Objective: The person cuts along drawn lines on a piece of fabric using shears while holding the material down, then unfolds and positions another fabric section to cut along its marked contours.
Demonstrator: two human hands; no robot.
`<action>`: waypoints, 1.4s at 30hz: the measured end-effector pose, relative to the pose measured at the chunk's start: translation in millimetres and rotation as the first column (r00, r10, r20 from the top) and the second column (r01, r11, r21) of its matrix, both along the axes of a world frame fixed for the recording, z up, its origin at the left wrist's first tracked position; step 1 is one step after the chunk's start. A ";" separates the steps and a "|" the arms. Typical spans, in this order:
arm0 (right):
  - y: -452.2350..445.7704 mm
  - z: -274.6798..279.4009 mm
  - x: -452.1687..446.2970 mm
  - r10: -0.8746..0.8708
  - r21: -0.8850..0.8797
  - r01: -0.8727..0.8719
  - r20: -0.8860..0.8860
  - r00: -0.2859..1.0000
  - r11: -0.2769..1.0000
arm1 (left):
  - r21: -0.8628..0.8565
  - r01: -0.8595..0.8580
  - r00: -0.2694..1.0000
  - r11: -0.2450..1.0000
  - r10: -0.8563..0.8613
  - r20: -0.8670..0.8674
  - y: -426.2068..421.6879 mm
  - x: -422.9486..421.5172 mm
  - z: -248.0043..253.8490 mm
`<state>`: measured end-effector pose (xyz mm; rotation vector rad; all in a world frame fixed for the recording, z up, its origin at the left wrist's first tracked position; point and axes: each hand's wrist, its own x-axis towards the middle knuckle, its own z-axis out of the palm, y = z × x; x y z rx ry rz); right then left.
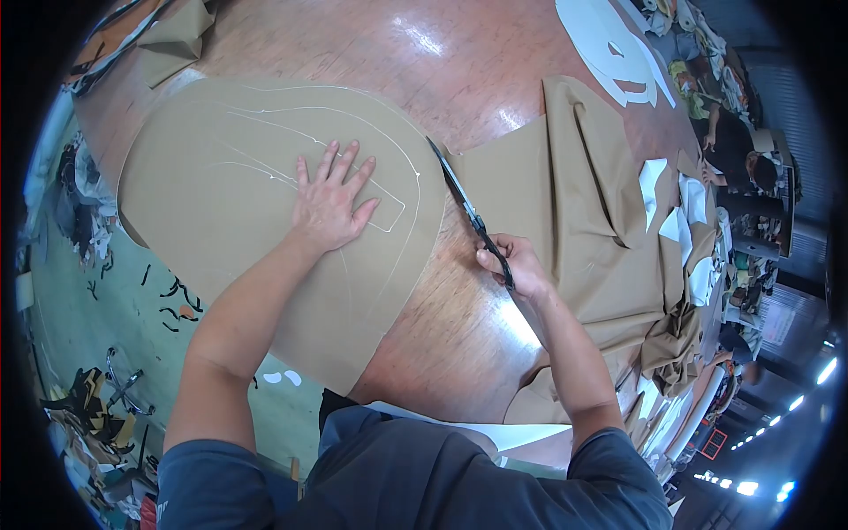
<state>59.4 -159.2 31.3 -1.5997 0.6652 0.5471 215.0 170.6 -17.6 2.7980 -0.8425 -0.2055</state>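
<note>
- Evidently the left hand (331, 208) lies flat on a large tan sheet (238, 190), palm down; its grip is spread, fingers fanned and thumb apart, with nothing held in it.
- Thin white lines (405, 205) run over the sheet around that hand: a long curve near the rounded right edge, and narrower, angled outlines that pass beneath the fingers.
- The right hand (521, 267) has its grip closed around the dark handles of a pair of scissors (468, 212), with the fingers curled around them.
- The scissors slant up and to the left, the tips beside the sheet's right edge; whether the blades stand slightly parted cannot be made out.
- The sheet covers the left part of the wood-grained tabletop (433, 344), its lower left side reaching out over the green floor (79, 309).
- Just right of the blades lies more tan material (508, 181), smooth near the scissors and heaped in folds farther right; below the blades, bare wood shows between it and the sheet.
- White cut-out shapes (601, 44) rest at the tabletop's far right, with smaller white pieces (652, 187) beside the folds.
- A crumpled tan piece (181, 40) sits at the upper left.
- Dark scraps (177, 290) are scattered on the floor.
- Another person (735, 150) in dark clothing is at the right, well apart from both hands.
</note>
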 end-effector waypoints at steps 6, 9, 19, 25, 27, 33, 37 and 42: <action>-10.2 11.7 8.3 0.071 -0.031 -0.071 -0.005 0.997 0.997 | -0.058 0.009 0.999 0.998 -0.006 0.050 0.8 -0.3 -6.4; -19.1 7.7 9.9 0.114 -0.067 -0.114 -0.008 0.993 0.991 | -0.056 0.006 0.999 0.998 -0.004 0.044 1.1 -0.5 -5.5; -32.3 12.5 17.7 0.199 -0.121 -0.199 -0.016 0.980 0.972 | -0.002 0.002 1.000 1.000 -0.002 -0.008 0.2 0.2 -1.4; -13.4 5.1 5.9 0.082 -0.021 -0.082 0.007 0.997 0.996 | 0.018 0.004 1.000 1.000 -0.004 -0.016 -1.2 0.9 0.3; -11.0 3.4 10.2 0.090 0.006 -0.091 0.020 0.996 0.996 | 0.016 -0.001 1.000 1.000 0.001 -0.012 -0.9 0.8 0.6; -18.2 2.9 39.2 0.176 -0.076 -0.175 0.004 0.984 0.982 | 0.006 0.001 1.000 1.000 -0.001 -0.004 -0.4 0.1 -0.7; -20.0 9.1 58.1 0.222 -0.083 -0.222 -0.006 0.975 0.971 | -0.002 0.003 1.000 1.000 -0.003 0.002 -0.3 0.4 -1.5; -23.5 12.9 64.6 0.263 -0.122 -0.262 -0.009 0.965 0.957 | 0.003 -0.002 1.000 1.000 0.002 -0.006 0.1 0.0 0.2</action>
